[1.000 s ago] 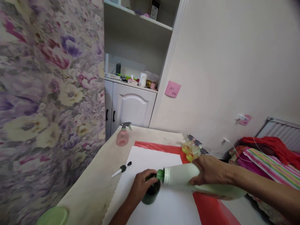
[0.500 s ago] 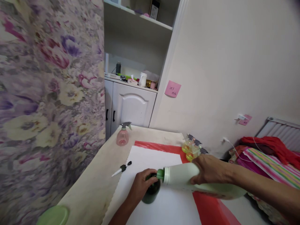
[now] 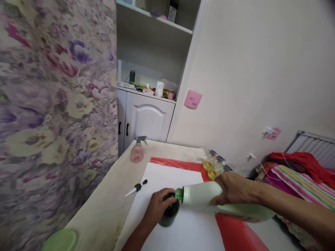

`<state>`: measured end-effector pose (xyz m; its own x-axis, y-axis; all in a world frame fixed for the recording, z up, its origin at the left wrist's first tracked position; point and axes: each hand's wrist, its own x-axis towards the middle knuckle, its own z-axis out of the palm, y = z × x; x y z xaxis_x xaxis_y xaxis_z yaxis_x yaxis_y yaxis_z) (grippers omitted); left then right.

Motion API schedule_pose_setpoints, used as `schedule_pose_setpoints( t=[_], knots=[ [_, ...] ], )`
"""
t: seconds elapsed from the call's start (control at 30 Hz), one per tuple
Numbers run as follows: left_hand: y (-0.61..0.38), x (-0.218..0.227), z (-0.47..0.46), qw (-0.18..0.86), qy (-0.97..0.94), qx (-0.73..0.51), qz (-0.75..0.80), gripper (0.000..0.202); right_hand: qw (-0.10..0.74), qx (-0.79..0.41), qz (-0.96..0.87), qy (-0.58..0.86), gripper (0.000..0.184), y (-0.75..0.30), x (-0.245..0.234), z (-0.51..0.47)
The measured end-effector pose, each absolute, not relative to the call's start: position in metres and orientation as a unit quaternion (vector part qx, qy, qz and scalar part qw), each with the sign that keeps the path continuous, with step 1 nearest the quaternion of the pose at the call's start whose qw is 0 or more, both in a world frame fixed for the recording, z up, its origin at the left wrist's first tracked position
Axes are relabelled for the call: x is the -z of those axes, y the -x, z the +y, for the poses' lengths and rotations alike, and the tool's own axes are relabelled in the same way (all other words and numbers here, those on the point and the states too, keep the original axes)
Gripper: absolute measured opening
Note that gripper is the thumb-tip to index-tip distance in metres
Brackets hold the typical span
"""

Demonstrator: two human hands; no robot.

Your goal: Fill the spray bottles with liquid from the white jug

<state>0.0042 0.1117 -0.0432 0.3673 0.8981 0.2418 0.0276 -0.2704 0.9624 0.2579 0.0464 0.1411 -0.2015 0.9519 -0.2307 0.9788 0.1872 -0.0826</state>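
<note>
My right hand (image 3: 234, 188) grips a large pale green bottle (image 3: 206, 200), tipped on its side with its green spout at the mouth of a small dark green bottle (image 3: 169, 213). My left hand (image 3: 157, 208) is wrapped round that small bottle, which stands upright on a white sheet (image 3: 167, 181). The white sheet lies over a red sheet (image 3: 230, 230) on a beige table (image 3: 110, 205). A loose sprayer head with a dip tube (image 3: 136, 188) lies on the table left of the white sheet.
A pink spray bottle (image 3: 137, 150) stands at the table's far left. Yellow spray bottles (image 3: 213, 165) sit by the wall. A green lid (image 3: 60, 240) lies at the near left corner. A floral curtain (image 3: 52, 104) hangs left; a white cabinet (image 3: 146, 118) stands behind; striped bedding (image 3: 300, 184) lies right.
</note>
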Motion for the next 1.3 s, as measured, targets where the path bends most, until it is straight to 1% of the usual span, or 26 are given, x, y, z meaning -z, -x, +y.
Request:
schedule_pose_setpoints(
  t=[1.3],
  knots=[
    [-0.0036, 0.0453, 0.1127, 0.496, -0.663, -0.436, 0.354, 0.020, 0.076, 0.108, 0.766, -0.629, 0.038, -0.2530, -0.1473, 0.0446]
  ],
)
